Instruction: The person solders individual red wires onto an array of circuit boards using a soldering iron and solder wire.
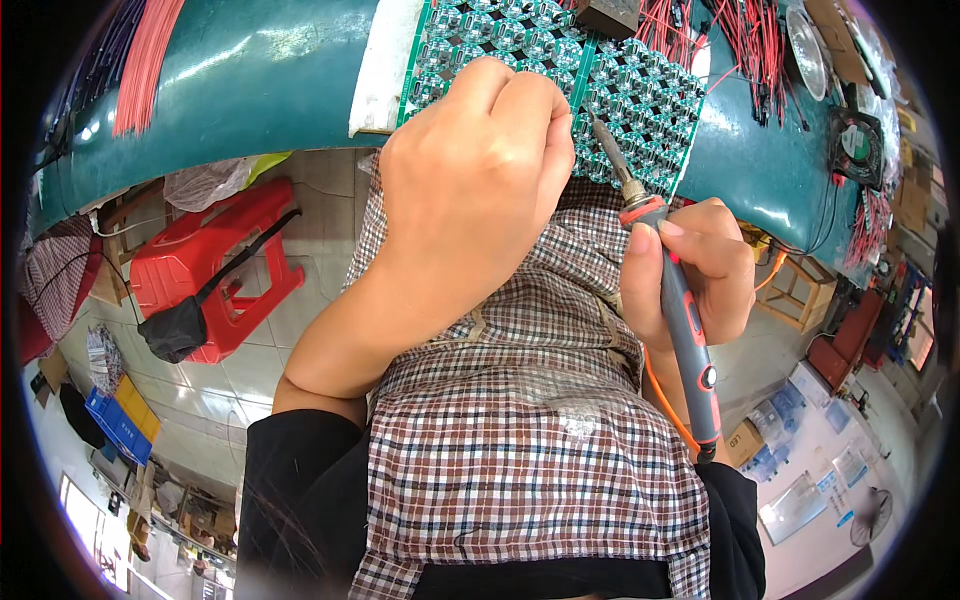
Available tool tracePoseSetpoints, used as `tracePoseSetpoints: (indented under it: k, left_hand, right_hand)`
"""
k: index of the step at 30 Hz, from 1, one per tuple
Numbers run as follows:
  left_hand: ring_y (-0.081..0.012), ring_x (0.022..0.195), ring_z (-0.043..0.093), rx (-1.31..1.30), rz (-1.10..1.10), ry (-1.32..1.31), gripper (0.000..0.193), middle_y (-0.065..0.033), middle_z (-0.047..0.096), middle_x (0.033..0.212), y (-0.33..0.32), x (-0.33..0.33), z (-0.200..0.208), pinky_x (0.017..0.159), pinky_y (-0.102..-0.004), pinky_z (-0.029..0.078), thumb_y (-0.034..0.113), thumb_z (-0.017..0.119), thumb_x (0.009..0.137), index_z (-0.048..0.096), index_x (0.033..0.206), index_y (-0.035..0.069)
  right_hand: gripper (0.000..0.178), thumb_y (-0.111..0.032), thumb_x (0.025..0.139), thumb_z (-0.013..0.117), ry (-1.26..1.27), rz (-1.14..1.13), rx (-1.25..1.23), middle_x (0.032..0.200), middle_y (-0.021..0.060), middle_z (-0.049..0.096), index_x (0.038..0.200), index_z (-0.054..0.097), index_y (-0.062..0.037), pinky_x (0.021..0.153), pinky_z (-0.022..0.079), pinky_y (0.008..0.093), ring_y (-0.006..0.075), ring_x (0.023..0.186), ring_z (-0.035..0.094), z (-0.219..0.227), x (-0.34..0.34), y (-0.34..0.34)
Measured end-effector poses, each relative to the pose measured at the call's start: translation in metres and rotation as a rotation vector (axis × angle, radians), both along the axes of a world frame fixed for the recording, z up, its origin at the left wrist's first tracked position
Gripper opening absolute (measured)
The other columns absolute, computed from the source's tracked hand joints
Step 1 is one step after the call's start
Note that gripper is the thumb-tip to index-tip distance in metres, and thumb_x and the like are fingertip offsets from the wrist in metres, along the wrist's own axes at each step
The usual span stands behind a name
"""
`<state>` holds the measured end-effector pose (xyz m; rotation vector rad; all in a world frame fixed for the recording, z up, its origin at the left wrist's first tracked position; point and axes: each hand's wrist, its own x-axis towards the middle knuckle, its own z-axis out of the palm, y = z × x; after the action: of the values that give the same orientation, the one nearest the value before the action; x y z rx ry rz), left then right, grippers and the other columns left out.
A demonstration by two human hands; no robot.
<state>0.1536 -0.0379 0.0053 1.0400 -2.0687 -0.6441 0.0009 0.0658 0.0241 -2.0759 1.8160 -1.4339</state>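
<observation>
A green circuit board panel [645, 105], covered with rows of small round clear parts, lies at the near edge of the table. My left hand [475, 165] is closed above its left part, fingertips pinched together; whatever they hold is hidden behind the hand. In my right hand [720, 265] is a grey and red soldering iron [685, 330], gripped like a pen. Its metal tip points up and left, at the board just right of my left fingers. I cannot tell whether the tip touches. An orange cord [668, 400] hangs near the iron's lower end.
A white slab [377, 75] shows at the board's left edge, and a dark block [608, 14] sits at its far edge. Red and black wires [755, 60] lie far right; pink wires [150, 60] lie left. A small fan [857, 147] stands right. A red stool [215, 255] is below left.
</observation>
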Motion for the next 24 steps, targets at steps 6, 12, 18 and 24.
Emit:
tracePoseSetpoints:
  k: [6, 12, 18, 24]
  left_hand:
    - [-0.0271, 0.060, 0.063, 0.003, -0.001, -0.016, 0.011, -0.0076, 0.058, 0.078, -0.0005, -0.0013, -0.0006, 0.053, -0.0375, 0.050, 0.011, 0.074, 0.081, 0.064, 0.081, 0.008]
    - [-0.0266, 0.060, 0.064, 0.002, 0.003, -0.028, 0.011, -0.0068, 0.057, 0.077, 0.0001, -0.0019, -0.0016, 0.052, -0.0376, 0.050, 0.012, 0.075, 0.081, 0.064, 0.082, 0.009]
    - [-0.0144, 0.052, 0.056, 0.011, 0.003, -0.048, 0.010, -0.0012, 0.066, 0.080, -0.0002, -0.0007, 0.0005, 0.049, -0.0294, 0.045, 0.006, 0.079, 0.081, 0.071, 0.086, 0.008]
    - [-0.0120, 0.053, 0.055, 0.020, 0.001, 0.007, 0.010, -0.0011, 0.063, 0.079, -0.0011, 0.0018, 0.0034, 0.050, -0.0276, 0.044, 0.004, 0.078, 0.080, 0.070, 0.086, 0.008]
  right_hand:
    - [0.027, 0.002, 0.075, 0.078, -0.015, -0.028, 0.018, 0.068, 0.0078, 0.059, 0.089, 0.056, -0.0035, 0.045, 0.043, 0.0280, 0.0175, 0.052, 0.055, -0.0028, 0.0007, -0.0017]
    - [0.028, 0.000, 0.075, 0.080, 0.022, -0.023, 0.036, 0.070, 0.0080, 0.059, 0.090, 0.056, -0.0045, 0.047, 0.044, 0.0289, 0.0184, 0.054, 0.057, -0.0025, 0.0015, -0.0009]
    - [0.030, -0.002, 0.075, 0.082, 0.072, -0.011, 0.042, 0.073, 0.0080, 0.059, 0.093, 0.057, -0.0058, 0.049, 0.046, 0.0305, 0.0201, 0.057, 0.058, -0.0043, 0.0027, -0.0031]
    - [0.032, -0.001, 0.076, 0.080, 0.063, -0.002, 0.029, 0.073, 0.0078, 0.059, 0.097, 0.056, -0.0057, 0.048, 0.044, 0.0304, 0.0195, 0.056, 0.056, 0.0037, -0.0015, -0.0016]
